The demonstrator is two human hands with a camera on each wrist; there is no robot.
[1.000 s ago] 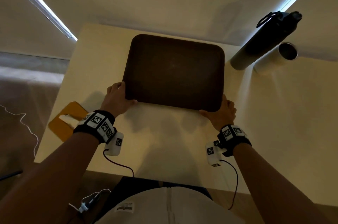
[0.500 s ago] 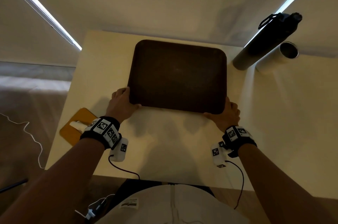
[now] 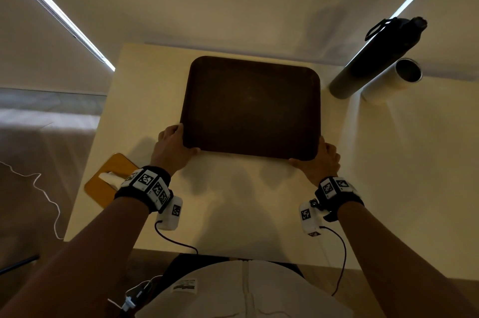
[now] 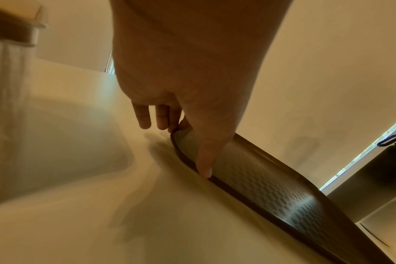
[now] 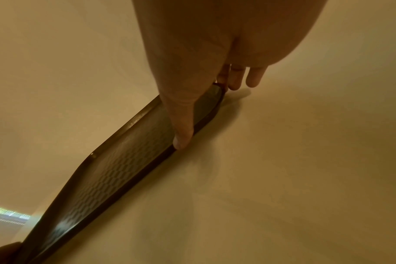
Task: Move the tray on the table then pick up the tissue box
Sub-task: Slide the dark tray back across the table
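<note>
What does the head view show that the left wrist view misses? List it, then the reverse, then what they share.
Head only: the right hand gripping the tray's near right corner, and the tissue box at the table's left edge. Left wrist only: the thumb lying on the tray's patterned inside. Shared: the left hand, the tray, the dark bottle.

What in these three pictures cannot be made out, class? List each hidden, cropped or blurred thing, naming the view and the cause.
1. Tissue box: head view, near end covered by the left hand's wristband.
2. Right hand: head view, fingertips hidden beyond the tray corner.
3. Dark bottle: left wrist view, cut off by the right edge.
4. Tray's underside: every view, whether it touches the table is unclear.
5. Left background: left wrist view, blurred.
</note>
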